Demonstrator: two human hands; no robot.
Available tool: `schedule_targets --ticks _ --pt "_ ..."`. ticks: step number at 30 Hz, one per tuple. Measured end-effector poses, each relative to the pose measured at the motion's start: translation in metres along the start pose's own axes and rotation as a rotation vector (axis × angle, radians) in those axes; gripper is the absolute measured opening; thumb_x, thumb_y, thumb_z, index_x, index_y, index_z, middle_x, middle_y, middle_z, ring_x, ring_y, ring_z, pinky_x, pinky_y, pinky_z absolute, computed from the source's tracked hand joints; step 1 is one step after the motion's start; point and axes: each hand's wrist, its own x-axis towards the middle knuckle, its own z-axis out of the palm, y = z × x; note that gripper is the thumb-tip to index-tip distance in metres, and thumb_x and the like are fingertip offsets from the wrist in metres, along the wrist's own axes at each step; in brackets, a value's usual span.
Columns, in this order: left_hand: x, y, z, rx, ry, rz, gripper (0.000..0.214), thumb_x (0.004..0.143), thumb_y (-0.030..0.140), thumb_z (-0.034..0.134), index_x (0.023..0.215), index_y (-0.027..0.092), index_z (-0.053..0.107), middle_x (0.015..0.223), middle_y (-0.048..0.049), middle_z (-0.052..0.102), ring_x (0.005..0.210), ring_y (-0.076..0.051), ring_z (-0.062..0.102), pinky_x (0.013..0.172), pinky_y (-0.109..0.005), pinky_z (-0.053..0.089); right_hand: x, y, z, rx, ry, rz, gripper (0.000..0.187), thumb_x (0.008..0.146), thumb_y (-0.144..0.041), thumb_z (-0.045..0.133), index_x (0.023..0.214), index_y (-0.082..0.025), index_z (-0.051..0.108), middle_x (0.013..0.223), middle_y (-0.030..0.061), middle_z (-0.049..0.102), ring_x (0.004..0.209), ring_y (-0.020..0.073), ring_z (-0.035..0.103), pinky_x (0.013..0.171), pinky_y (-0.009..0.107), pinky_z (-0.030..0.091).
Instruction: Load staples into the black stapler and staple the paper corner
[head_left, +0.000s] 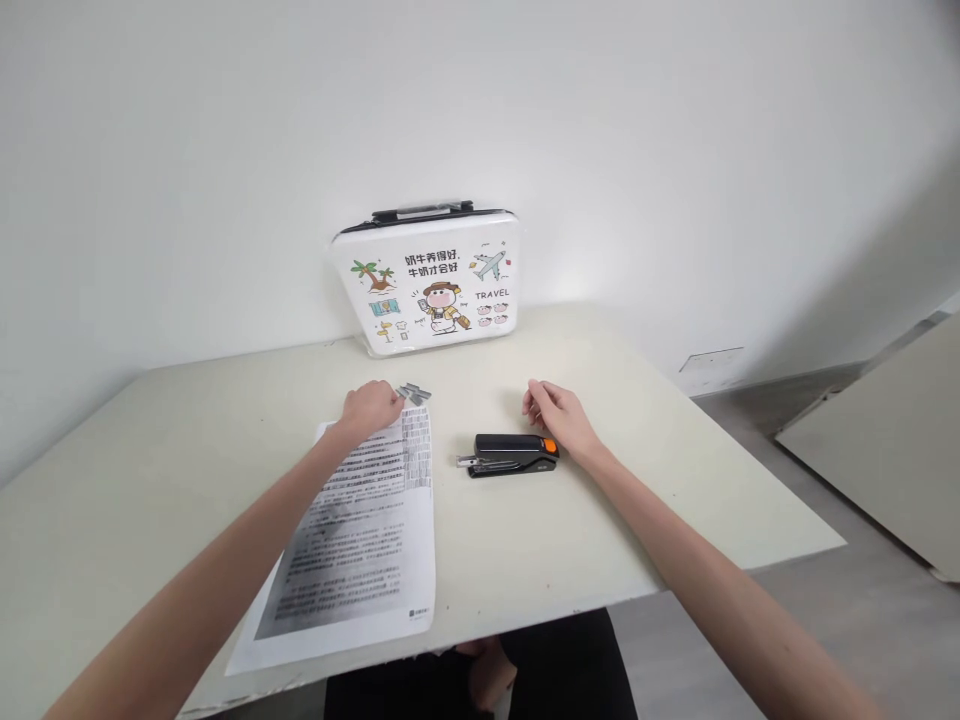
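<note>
My left hand is closed at the top edge of a printed sheet of paper. Its fingertips are right beside a small pile of grey staple strips, and whatever they may pinch is hidden. A black stapler with an orange button lies on its base, its metal front end pointing left. Just behind the stapler's orange end, my right hand rests with fingers curled in and nothing visible in them.
A white case with cartoon prints and a black handle leans against the wall behind the pale table. The table's front edge runs close to my lap. At the right, another pale panel stands above the grey floor.
</note>
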Motion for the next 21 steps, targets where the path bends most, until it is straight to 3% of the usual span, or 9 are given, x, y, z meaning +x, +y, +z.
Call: schedule_targets --ticks 4,8,10,13,15,18,21 --pt "-0.01 0.0 -0.015 -0.077 0.044 0.011 0.033 0.096 0.044 0.053 0.098 0.016 0.071 0.11 -0.0214 0.077 0.115 -0.037 0.07 0.096 -0.044 0.052 -0.001 -0.002 0.0 -0.004 0.011 0.001 0.062 0.092 -0.082 0.051 0.077 -0.023 0.063 0.08 0.005 0.071 0.064 0.0167 0.063 0.059 0.029 0.049" --pt "-0.032 -0.003 -0.033 -0.29 0.015 0.062 0.038 0.105 0.048 0.042 0.118 0.017 0.061 0.11 -0.0144 0.079 0.103 -0.029 0.074 0.078 -0.036 0.057 -0.003 -0.003 0.0 -0.01 0.005 0.001 0.062 0.092 -0.081 0.051 0.076 -0.023 0.063 0.079 0.0048 0.072 0.063 0.0164 0.063 0.059 0.029 0.049" --pt "-0.05 -0.002 -0.035 -0.526 -0.009 0.148 0.041 0.104 0.053 0.047 0.121 0.017 0.058 0.107 -0.0114 0.079 0.099 -0.027 0.075 0.082 -0.037 0.058 -0.004 -0.004 0.0 -0.012 0.01 0.008 0.061 0.092 -0.08 0.052 0.076 -0.023 0.063 0.079 0.0046 0.072 0.064 0.0163 0.063 0.059 0.029 0.049" --pt "-0.076 0.003 -0.026 -0.801 -0.063 0.25 0.042 0.099 0.056 0.058 0.116 0.019 0.065 0.098 -0.0074 0.077 0.1 -0.025 0.074 0.096 -0.044 0.058 -0.006 -0.006 0.0 -0.024 0.02 0.019 0.061 0.092 -0.08 0.053 0.075 -0.023 0.063 0.079 0.005 0.071 0.065 0.0167 0.062 0.06 0.029 0.049" --pt "-0.089 0.01 -0.016 -0.918 -0.127 0.28 0.04 0.097 0.059 0.062 0.099 0.02 0.07 0.099 -0.0079 0.076 0.104 -0.025 0.072 0.1 -0.044 0.058 -0.008 -0.008 0.0 -0.045 0.026 0.024 0.061 0.091 -0.081 0.053 0.075 -0.023 0.063 0.079 0.0054 0.072 0.065 0.0172 0.062 0.06 0.03 0.049" --pt "-0.101 0.018 -0.003 -1.069 -0.268 0.318 0.044 0.096 0.06 0.063 0.078 0.019 0.067 0.106 -0.0098 0.074 0.093 -0.021 0.071 0.094 -0.041 0.061 -0.01 -0.008 0.001 -0.066 0.03 0.029 0.062 0.09 -0.082 0.053 0.076 -0.023 0.064 0.08 0.0059 0.072 0.065 0.0175 0.063 0.059 0.03 0.049" --pt "-0.104 0.021 0.006 -1.11 -0.356 0.349 0.044 0.1 0.058 0.058 0.085 0.019 0.07 0.091 -0.0065 0.07 0.075 -0.015 0.066 0.087 -0.038 0.062 -0.011 -0.008 0.001 -0.064 0.026 0.039 0.06 0.091 -0.08 0.055 0.076 -0.023 0.064 0.081 0.006 0.072 0.065 0.0174 0.062 0.06 0.03 0.049"
